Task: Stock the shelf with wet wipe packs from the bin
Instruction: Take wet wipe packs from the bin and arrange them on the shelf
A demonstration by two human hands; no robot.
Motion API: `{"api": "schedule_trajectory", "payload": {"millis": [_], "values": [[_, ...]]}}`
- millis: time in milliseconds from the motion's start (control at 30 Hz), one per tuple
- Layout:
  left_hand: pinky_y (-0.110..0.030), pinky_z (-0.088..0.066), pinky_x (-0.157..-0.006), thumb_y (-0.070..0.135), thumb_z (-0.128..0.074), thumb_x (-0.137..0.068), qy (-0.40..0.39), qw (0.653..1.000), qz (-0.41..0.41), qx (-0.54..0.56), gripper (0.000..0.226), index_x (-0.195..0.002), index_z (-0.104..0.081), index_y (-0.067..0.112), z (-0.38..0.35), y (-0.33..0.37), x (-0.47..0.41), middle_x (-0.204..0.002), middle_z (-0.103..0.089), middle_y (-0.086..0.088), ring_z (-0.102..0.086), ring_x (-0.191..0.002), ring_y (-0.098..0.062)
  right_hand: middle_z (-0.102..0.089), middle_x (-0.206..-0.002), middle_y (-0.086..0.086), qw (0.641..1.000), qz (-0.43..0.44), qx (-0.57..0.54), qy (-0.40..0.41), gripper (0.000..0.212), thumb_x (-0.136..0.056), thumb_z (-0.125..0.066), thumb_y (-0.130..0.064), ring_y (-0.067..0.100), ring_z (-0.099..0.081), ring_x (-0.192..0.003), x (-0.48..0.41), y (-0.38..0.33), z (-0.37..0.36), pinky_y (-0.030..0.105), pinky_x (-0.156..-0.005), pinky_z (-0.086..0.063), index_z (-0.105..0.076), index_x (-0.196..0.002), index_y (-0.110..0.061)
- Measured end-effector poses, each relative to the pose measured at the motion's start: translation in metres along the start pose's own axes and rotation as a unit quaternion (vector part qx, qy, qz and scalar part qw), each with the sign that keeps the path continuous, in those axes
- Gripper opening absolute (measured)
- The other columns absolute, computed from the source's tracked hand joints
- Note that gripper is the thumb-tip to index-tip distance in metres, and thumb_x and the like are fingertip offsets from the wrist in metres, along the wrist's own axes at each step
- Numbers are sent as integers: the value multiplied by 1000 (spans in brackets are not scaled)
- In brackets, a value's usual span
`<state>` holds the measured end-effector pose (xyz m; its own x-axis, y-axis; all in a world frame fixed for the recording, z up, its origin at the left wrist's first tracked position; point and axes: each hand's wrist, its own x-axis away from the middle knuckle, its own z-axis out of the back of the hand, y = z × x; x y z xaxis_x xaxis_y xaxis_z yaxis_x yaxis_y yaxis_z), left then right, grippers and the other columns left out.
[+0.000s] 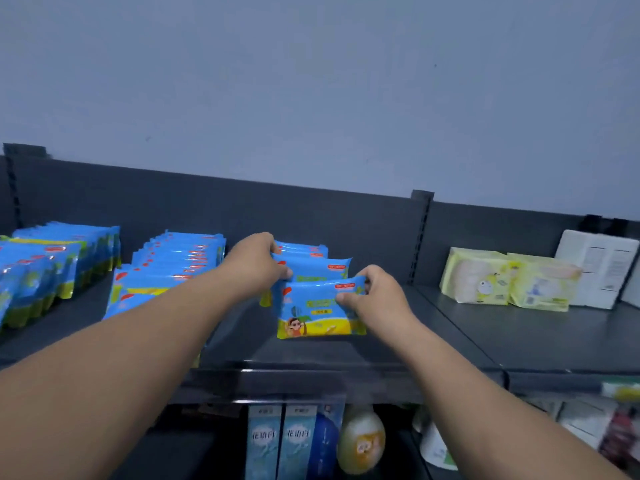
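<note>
The front pack (313, 315) stands on the shelf (450, 341) between the hands, long axis left to right. The right hand (375, 299), the nearer, pinches its upper right edge. The left hand (258, 261) grips the left end of the rear pack (311, 266) just behind.

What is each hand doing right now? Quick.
Left hand: grips the second pack of the row by its left end.
Right hand: pinches the front pack at its upper right.
</note>
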<state>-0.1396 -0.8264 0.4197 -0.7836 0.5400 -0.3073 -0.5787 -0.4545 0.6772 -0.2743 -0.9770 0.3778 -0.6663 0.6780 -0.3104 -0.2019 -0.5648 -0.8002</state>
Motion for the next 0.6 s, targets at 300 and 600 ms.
{"api": "schedule_trajectory", "payload": {"millis": [300,600], "values": [[-40,-57,-77,15,-72,-81,-72,996,47,-7,23,-78,-50,15,-28,-26,-113,-90,-62,-10,-64,-85,-27,-64,-79,1,998,-59,-27,3,27,-76,-77,-17,21,-65,-76,-83,14,-42,37,-71,-54,-51,-81,-16],[-42,-57,-72,-7,-44,-88,-112,975,156,112,22,-70,-45,6,-55,-43,-163,-69,-56,-18,-58,-60,-32,-69,-90,4,993,-101,-57,-3,24,-80,-76,-17,20,-69,-80,-123,26,-67,40,-77,-58,-52,-84,-17]]}}
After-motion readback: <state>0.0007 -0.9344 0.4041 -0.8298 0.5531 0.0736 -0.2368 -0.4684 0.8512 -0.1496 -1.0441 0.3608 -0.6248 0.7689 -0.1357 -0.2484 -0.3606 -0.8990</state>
